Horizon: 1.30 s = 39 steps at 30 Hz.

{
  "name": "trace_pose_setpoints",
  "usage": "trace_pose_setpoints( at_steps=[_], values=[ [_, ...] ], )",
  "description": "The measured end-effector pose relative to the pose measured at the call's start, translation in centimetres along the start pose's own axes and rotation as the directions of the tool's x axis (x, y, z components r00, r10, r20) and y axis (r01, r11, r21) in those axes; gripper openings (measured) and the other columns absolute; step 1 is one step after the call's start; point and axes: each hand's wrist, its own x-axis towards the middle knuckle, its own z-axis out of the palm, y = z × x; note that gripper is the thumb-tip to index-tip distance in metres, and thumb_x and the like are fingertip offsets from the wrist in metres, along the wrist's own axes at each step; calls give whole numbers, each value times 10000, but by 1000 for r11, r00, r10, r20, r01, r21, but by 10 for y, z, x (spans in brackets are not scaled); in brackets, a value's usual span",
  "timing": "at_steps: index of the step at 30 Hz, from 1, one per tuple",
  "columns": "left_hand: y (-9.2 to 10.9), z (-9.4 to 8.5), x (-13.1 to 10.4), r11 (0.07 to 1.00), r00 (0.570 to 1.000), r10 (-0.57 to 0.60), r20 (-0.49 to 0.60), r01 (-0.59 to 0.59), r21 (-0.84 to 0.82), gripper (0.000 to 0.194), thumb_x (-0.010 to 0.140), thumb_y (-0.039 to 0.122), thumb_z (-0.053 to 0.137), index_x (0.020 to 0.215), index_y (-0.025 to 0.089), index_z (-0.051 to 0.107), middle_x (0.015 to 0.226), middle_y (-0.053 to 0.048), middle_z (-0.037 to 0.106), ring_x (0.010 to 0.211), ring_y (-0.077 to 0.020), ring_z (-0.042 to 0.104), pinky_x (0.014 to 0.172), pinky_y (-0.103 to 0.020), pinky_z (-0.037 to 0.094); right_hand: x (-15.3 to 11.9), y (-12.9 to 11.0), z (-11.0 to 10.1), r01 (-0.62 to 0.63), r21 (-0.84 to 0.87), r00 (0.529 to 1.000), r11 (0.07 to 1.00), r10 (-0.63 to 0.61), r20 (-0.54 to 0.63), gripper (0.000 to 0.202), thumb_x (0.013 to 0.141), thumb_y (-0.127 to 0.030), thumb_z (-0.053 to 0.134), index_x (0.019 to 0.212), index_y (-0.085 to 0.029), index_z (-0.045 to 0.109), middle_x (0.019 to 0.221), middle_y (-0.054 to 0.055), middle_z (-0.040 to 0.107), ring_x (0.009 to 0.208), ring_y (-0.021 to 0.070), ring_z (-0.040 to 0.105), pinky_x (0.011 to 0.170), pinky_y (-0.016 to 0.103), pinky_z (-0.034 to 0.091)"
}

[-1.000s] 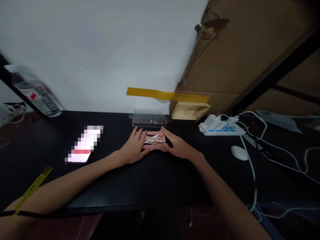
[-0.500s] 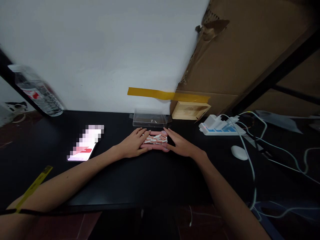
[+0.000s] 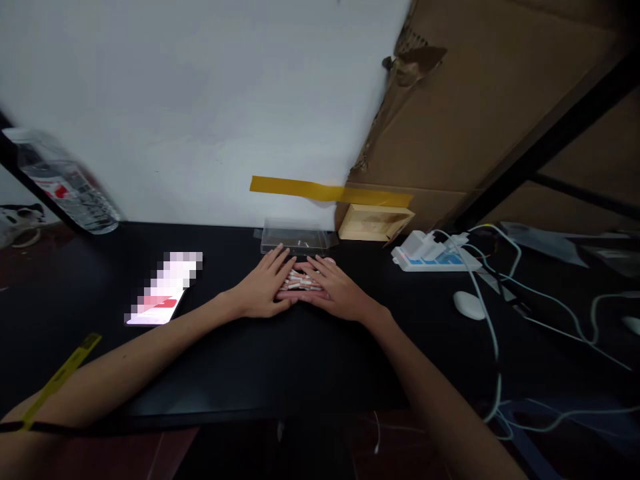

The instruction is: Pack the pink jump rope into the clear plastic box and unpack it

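Between my hands lies a pink frame-like holder (image 3: pixel 299 294) with several small white-and-pink stick-like pieces (image 3: pixel 303 282) inside; their exact kind is hard to make out. My left hand (image 3: pixel 264 285) rests at its left end, fingers stretched out and spread, thumb along the near edge. From the other side, my right hand (image 3: pixel 345 289) reaches over the right part with its fingers spread across the holder and pieces, covering much of that end. Just behind the holder stands a clear plastic box (image 3: pixel 295 238), close to my left fingertips.
On the black table (image 3: pixel 225 367), a lit phone (image 3: pixel 163 293) lies left. A water bottle (image 3: pixel 67 187) leans at the back left. A shallow wooden box (image 3: pixel 375 222), a power strip (image 3: pixel 433 257) with cables and a white rounded case (image 3: pixel 469 305) are to the right.
My right hand has moved left from the holder's right end, and its fingers now lie over the pieces. My left hand stays at the left end. The view has shifted slightly.
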Motion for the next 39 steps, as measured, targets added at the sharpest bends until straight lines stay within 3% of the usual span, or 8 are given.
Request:
trace_pose_setpoints(
  at_steps=[4,7,11,18,22,27,34,39],
  values=[
    [-13,-9,4,998,997,-61,-55,60,-5,727,969,561,448,1545,160,258,1646,-159,173,1525,-362,53,1212,-558,183,-6,10,-8,39,12,999,999,-39,-13,609,946,-573,549,1473,-274,487,1579,105,407,1478,320,334,1203,591,256],
    [-25,-14,6,991,990,-131,41,131,7,707,1016,575,298,1549,113,251,1639,-177,195,1525,-329,113,1212,-526,191,-12,18,-17,14,58,1000,998,-13,-28,579,917,-560,608,1438,-319,530,1534,84,480,1431,331,416,1163,597,339],
    [-38,-23,8,991,986,-131,107,128,38,731,1013,589,276,1529,71,288,1579,-205,336,1477,-319,286,1172,-459,288,-17,24,-28,-47,98,999,994,48,-16,619,869,-557,677,1431,-338,539,1488,86,535,1357,333,508,1113,549,423],
    [-41,-39,10,900,939,-341,-45,340,273,560,1009,515,305,1303,108,553,1100,-186,673,1054,-346,634,1003,-534,404,-21,35,-39,-80,136,997,987,77,29,594,838,-548,715,1385,-352,587,1450,81,573,1302,329,559,1085,529,443],
    [-42,-31,8,864,922,-377,-87,384,326,589,1006,550,305,1338,124,542,1237,-208,626,1201,-384,558,1048,-562,354,-25,42,-41,-103,127,995,987,101,26,599,828,-550,722,1378,-345,596,1429,94,586,1274,339,578,1058,538,461],
    [-54,-18,6,954,963,-248,107,224,200,652,1006,560,298,1516,158,356,1578,-195,334,1462,-409,264,1125,-595,255,-27,47,-48,-104,135,994,985,107,-16,573,841,-560,692,1376,-382,592,1362,58,632,1258,357,583,1057,549,461],
    [-48,-40,9,946,965,-254,68,233,226,537,1027,521,250,1213,151,592,1161,-166,660,1129,-336,614,1110,-609,268,-36,66,-47,-220,138,974,966,225,-23,659,791,-600,710,1364,-288,618,1392,110,595,1318,384,522,1101,607,407],
    [-53,-28,9,948,968,-248,40,234,218,638,1011,569,272,1458,142,432,1480,-213,453,1430,-381,342,1149,-620,194,-38,72,-36,-328,101,944,939,330,-1,998,664,-576,825,1497,-173,452,1530,175,455,1457,429,322,1172,634,286]
  ],
)
